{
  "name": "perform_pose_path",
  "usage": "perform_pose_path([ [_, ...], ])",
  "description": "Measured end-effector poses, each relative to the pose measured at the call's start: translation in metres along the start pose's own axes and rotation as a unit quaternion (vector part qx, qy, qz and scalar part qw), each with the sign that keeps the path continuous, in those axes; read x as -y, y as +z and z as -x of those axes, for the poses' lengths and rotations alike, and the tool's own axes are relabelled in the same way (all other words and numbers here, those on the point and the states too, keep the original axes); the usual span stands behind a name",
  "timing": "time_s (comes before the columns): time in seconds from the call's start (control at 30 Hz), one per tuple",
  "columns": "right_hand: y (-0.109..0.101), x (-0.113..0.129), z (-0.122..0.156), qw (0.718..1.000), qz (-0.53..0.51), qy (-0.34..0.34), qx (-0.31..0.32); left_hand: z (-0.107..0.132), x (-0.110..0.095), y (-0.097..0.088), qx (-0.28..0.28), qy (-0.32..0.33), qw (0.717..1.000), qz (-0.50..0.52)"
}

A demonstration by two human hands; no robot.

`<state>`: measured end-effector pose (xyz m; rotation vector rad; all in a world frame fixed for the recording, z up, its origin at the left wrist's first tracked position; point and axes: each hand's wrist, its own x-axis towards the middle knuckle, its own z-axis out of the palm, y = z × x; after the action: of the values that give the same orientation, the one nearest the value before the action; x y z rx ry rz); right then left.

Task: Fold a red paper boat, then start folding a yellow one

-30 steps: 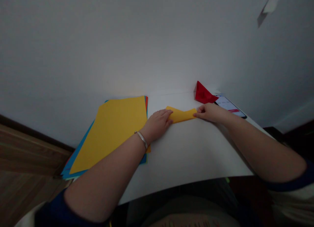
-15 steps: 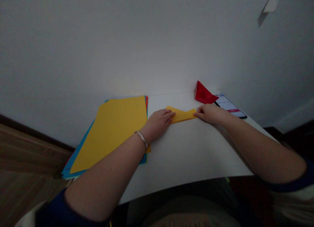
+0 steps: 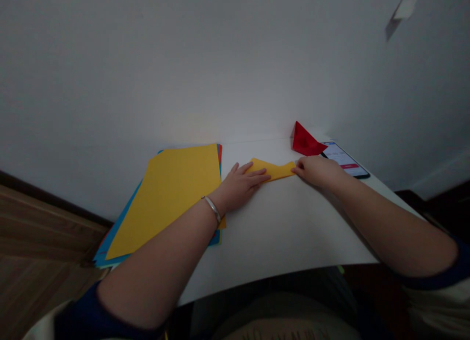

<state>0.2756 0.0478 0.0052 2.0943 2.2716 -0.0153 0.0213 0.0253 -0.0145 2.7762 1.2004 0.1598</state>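
Observation:
A folded piece of yellow paper (image 3: 279, 171) lies on the white table, long and narrow with a dip in its far edge. My left hand (image 3: 242, 184) rests on its left end, fingers stretched out and spread over the paper. At the right end my right hand (image 3: 315, 170) pinches the paper's tip between thumb and fingers. Just beyond my right hand stands a folded red paper shape (image 3: 306, 140), pointed like a small boat.
On the left is a stack of coloured sheets, a yellow sheet (image 3: 172, 193) on top and blue ones (image 3: 121, 237) beneath. A phone (image 3: 343, 158) with a lit screen lies at the right. The wall (image 3: 235, 70) borders the table's (image 3: 279, 237) far edge.
My left hand's fingers have spread and reach further right over the yellow paper. The paper and my right hand have shifted very slightly to the right.

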Motion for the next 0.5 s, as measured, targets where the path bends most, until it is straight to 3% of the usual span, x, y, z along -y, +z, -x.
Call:
perform_pose_path([
  [0.33,0.001,-0.004,-0.002,0.999,-0.001,0.032,-0.024,0.001,-0.005,0.001,0.036,0.050,0.997,-0.041],
  [0.43,0.002,0.002,0.003,0.995,-0.015,0.023,-0.096,0.001,-0.005,0.002,0.033,0.047,0.997,-0.043],
  [0.5,0.002,0.009,0.008,0.985,-0.019,-0.019,-0.169,0.000,-0.005,0.001,0.033,0.045,0.997,-0.044],
])
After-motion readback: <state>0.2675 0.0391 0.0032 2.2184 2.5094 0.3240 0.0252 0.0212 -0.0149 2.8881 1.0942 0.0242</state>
